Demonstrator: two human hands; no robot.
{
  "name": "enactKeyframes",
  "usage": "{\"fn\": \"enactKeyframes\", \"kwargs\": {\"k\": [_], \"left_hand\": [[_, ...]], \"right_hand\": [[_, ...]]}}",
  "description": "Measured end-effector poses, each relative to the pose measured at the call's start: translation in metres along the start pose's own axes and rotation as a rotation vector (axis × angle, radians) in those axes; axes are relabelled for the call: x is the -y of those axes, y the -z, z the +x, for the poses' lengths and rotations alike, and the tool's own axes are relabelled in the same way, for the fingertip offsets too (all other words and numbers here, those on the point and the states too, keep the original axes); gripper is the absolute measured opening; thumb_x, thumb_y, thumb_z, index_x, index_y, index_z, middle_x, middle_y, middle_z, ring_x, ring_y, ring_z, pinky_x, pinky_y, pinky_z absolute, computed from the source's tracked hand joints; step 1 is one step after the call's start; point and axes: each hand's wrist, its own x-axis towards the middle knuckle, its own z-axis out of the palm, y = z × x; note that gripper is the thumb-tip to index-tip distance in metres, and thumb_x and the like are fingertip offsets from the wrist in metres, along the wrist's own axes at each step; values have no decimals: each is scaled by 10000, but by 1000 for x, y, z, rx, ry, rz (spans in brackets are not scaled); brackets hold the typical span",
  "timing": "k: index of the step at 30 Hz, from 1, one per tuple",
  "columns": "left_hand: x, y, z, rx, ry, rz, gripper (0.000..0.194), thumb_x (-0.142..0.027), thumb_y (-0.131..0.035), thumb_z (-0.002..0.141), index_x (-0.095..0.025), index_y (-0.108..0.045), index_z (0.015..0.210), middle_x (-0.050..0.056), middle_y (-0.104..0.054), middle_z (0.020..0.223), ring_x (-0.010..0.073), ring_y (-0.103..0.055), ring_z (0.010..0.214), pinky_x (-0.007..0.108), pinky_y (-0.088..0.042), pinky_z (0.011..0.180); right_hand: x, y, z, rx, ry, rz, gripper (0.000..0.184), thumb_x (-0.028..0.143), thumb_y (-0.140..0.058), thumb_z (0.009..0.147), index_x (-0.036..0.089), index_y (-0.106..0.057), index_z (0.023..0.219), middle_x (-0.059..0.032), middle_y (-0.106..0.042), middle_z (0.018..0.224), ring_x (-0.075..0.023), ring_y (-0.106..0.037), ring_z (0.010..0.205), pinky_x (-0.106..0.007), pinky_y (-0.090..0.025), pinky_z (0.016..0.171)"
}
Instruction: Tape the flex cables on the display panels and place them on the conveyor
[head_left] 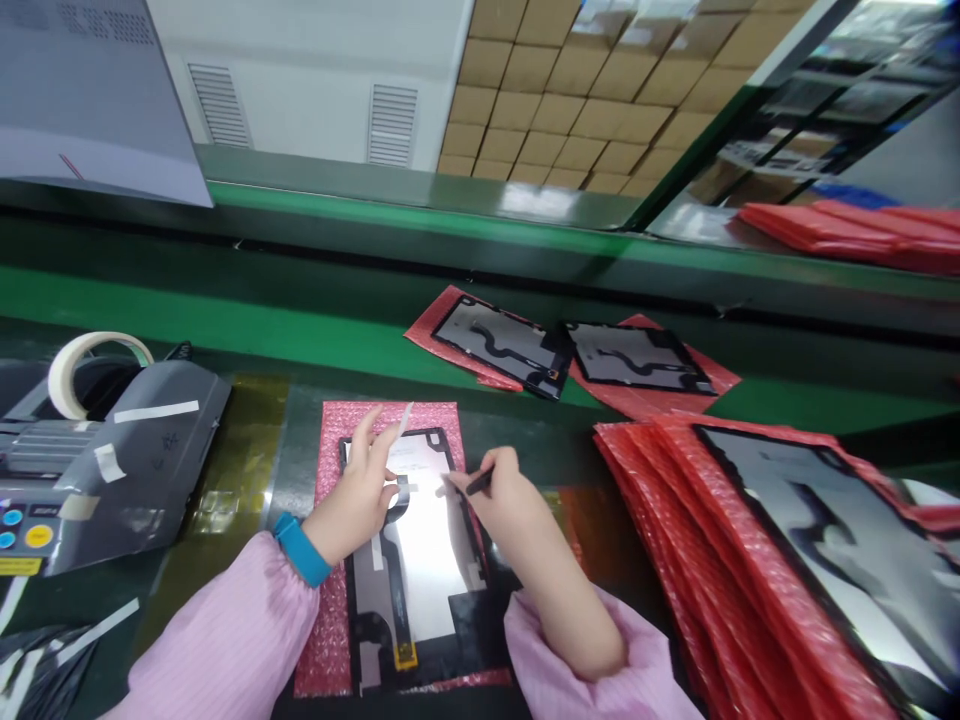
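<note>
A tablet-sized display panel [431, 570], silver-backed with a black border, lies on a pink bubble-wrap bag [330, 640] in front of me. A dark flex cable [397, 590] with a gold end runs along it. My left hand [358, 495] is over the panel's upper left, fingers bent, with a strip of white tape [405, 418] sticking up from them. Its thumb and a fingertip are close to the cable's upper end; whether they touch it I cannot tell. My right hand [499, 490] grips a slim black tool [480, 483] at the panel's right edge, index finger pointing at the panel.
Two more panels [502, 345] on red bags lie at the back. A stack of red bubble-wrap bags [660, 530] with a panel [832, 540] on top stands right. At left, a grey tape dispenser [165, 460] carries a tape roll [71, 375]. Cardboard boxes [562, 110] are behind.
</note>
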Motion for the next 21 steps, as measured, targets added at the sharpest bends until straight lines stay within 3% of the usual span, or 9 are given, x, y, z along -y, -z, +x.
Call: {"fn": "enactKeyframes", "kwargs": {"k": [5, 10, 13, 16, 18, 21], "left_hand": [[5, 3, 0, -14, 1, -16, 929, 104, -458, 750, -391, -190, 1490, 145, -83, 1578, 169, -634, 942, 451, -614, 850], [14, 3, 0, -60, -2, -65, 1003, 108, -509, 718, -396, -137, 1502, 154, -71, 1572, 186, -619, 1017, 384, -628, 796], [17, 1, 1, -94, 22, -90, 1034, 93, -565, 706, -394, -123, 1504, 148, -73, 1567, 221, -574, 1122, 358, -628, 776], [18, -1, 1, -124, 58, -103, 1004, 79, -595, 714, -373, -161, 1499, 149, -96, 1557, 205, -581, 1091, 356, -625, 774], [18, -2, 0, -142, 81, -108, 973, 80, -599, 713, -353, -207, 1491, 146, -123, 1551, 189, -597, 1050, 359, -620, 782], [18, -3, -1, -164, 105, -114, 943, 85, -595, 697, -336, -267, 1474, 136, -151, 1548, 183, -612, 1021, 371, -612, 798]], "right_hand": [[-4, -7, -1, 58, -7, 136, 408, 315, -678, 689, 289, -293, 823, 73, -559, 602, -200, -572, 543, -288, -386, 551], [-1, -26, -1, 68, 128, 419, 427, 418, -666, 682, 290, -290, 837, 74, -604, 651, -183, -550, 542, -300, -430, 573], [7, -35, 1, -63, 140, 245, 457, 480, -688, 678, 283, -316, 854, 15, -597, 746, -244, -588, 678, -347, -443, 632], [13, -39, 5, -194, 209, 54, 574, 441, -797, 562, 281, -328, 851, -30, -576, 834, -310, -578, 830, -383, -444, 699], [12, -39, 7, -224, 247, 24, 616, 374, -828, 516, 283, -316, 846, -23, -551, 840, -312, -568, 841, -385, -443, 721], [6, -32, 6, -221, 187, 51, 530, 327, -773, 596, 282, -310, 851, 5, -502, 800, -270, -569, 751, -358, -431, 687]]}}
